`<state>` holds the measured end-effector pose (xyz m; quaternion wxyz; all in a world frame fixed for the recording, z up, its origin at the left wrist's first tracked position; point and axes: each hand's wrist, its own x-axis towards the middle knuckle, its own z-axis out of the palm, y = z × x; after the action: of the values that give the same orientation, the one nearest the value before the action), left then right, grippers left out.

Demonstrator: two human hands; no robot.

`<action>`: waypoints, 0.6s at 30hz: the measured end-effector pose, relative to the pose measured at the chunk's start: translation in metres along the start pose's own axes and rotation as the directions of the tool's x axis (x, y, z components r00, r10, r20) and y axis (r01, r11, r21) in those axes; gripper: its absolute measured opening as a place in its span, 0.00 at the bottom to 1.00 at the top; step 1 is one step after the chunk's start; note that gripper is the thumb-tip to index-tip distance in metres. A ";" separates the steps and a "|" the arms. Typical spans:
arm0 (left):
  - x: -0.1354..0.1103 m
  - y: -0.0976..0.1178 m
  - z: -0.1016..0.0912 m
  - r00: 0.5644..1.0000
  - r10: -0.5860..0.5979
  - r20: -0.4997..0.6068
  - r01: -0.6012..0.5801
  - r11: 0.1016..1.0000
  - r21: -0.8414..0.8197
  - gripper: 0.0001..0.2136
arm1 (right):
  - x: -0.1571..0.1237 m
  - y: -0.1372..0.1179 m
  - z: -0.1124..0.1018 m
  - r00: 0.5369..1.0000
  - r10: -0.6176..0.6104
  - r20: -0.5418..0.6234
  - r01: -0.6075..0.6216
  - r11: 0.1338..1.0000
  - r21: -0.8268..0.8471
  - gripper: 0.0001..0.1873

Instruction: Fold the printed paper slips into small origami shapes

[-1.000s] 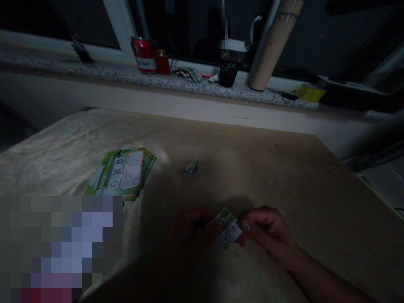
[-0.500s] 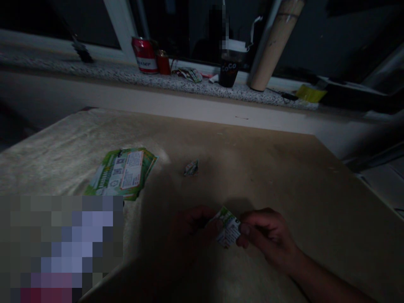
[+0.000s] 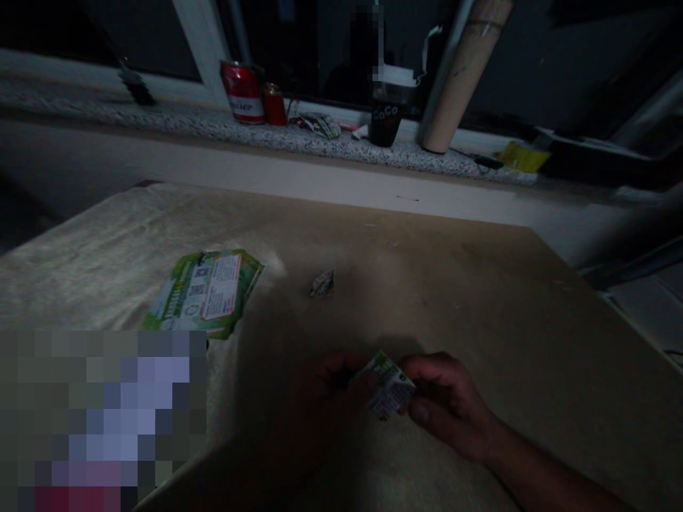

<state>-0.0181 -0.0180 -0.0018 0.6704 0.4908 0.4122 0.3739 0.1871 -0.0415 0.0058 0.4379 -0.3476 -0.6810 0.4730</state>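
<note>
- The left hand [image 3: 325,384] and right hand [image 3: 448,402] each pinch a small folded leaflet [image 3: 391,391] at six o'clock, low over the table [image 3: 480,299], seemingly mid-crease.
- A tighter fold would likely want firm fingertip pressure along its edge.
- A leaflet stack [image 3: 205,291] lies at ten o'clock and a folded scrap [image 3: 322,283] at eleven, neither in the way.

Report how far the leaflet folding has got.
Done: one small folded piece lies on the table. In hand: the left hand and right hand pinch a partly folded leaflet. Left: flat green leaflets lie unfolded nearby.
</note>
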 end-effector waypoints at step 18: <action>0.000 -0.012 0.000 0.999 -0.011 0.050 -0.001 0.968 0.250 0.12 | 0.002 0.002 0.011 0.982 0.168 -0.082 -0.178 0.976 -0.127 0.07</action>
<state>-0.0172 -0.0211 -0.0129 0.6142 0.5797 0.4402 0.3047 0.1766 -0.0430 0.0023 0.3945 -0.4509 -0.6623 0.4499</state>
